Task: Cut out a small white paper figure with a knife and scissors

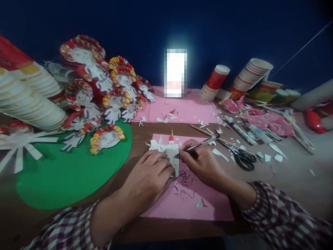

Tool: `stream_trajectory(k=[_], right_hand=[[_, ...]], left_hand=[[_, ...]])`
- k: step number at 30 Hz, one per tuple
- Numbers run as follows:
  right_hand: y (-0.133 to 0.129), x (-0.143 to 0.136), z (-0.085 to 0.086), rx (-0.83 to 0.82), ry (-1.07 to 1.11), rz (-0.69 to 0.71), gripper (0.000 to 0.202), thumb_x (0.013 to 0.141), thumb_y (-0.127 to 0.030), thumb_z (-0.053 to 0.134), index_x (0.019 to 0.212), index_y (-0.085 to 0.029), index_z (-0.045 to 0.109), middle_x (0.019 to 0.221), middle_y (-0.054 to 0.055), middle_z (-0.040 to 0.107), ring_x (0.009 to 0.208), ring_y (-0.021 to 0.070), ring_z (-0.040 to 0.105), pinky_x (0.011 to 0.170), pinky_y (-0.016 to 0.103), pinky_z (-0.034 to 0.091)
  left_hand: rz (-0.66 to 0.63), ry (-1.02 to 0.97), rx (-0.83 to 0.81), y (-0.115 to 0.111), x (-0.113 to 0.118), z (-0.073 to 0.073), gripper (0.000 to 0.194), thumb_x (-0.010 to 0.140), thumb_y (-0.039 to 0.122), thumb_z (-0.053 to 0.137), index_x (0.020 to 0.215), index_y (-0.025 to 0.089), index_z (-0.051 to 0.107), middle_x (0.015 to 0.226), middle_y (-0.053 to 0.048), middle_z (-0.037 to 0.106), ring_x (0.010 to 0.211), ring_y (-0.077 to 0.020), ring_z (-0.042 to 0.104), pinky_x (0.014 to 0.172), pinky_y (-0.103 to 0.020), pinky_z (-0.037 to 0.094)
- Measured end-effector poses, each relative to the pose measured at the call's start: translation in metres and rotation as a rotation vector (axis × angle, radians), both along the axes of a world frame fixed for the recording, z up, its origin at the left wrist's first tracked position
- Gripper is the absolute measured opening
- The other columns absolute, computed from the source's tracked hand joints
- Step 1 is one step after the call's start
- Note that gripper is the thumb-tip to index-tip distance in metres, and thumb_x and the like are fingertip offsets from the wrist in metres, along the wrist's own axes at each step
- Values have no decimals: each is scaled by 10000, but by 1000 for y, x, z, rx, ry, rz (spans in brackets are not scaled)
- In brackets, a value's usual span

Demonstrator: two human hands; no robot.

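In my right hand (204, 163), a pen (204, 141) is pinched between thumb and fingers. Its tip meets a small white piece of paper (175, 159) that bears thin drawn lines. My left hand (152, 175) presses on the paper's left side with curled fingers, covering part of it. Beneath both hands lies a pink sheet (215, 210) with dark handwriting and a small printed scrap (201, 203). Small paper offcuts (154, 144) and a red-and-yellow scrap (171, 138) sit just beyond my fingers.
Black-handled scissors (246, 159) and markers (240, 130) lie to the right among paper scraps. Paper cup stacks (251, 78) stand at both sides. Paper figures (108, 137) with red-and-yellow curled trim crowd the left, beside a green paper oval (70, 177). A bright pixelated patch (175, 71) stands behind.
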State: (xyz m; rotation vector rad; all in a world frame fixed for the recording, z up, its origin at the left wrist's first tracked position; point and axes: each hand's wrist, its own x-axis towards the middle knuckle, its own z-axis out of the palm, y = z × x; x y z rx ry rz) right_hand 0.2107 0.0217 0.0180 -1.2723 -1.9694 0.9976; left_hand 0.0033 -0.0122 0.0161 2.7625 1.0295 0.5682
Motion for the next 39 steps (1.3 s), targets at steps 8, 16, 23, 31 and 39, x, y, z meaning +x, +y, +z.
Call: stream_trajectory(k=[8,16,23,31,39], right_hand=[[1,0,-1,12,-15,8,211,939,-311,502,783,-187,572,749,13,594,650,137,535,603,280,404],[1,0,-1,9,-17,-1,198,935,-311,509,793,-187,572,740,9,594,655,140,543,614,283,412],[1,0,-2,9,-24,-12,194,934,-325,510,810,-190,574,726,9,600,642,144,541,601,282,402],[2,0,-1,17,-26,-17,183,928,-313,518,814,-187,585,732,11,603,651,143,540,604,282,406],[1,0,-2,17,-23,-19,173,924,-311,528,815,-187,577,724,6,587,651,143,539,610,281,411]], left_hand=[[0,1,2,-1,0,-2,153,909,233,545,994,161,648,949,-54,663,1059,-244,528,965,-451,398],[4,8,-4,-1,0,-3,155,911,241,541,993,166,649,947,-49,666,1052,-247,530,964,-456,397],[2,9,7,0,0,0,158,913,239,535,994,176,655,947,-55,672,1043,-245,539,953,-451,407],[0,1,11,1,0,1,166,922,243,522,977,165,658,932,-52,669,1032,-242,539,951,-448,404],[-7,7,15,0,0,0,160,909,236,541,994,162,654,937,-53,666,1046,-247,532,957,-450,407]])
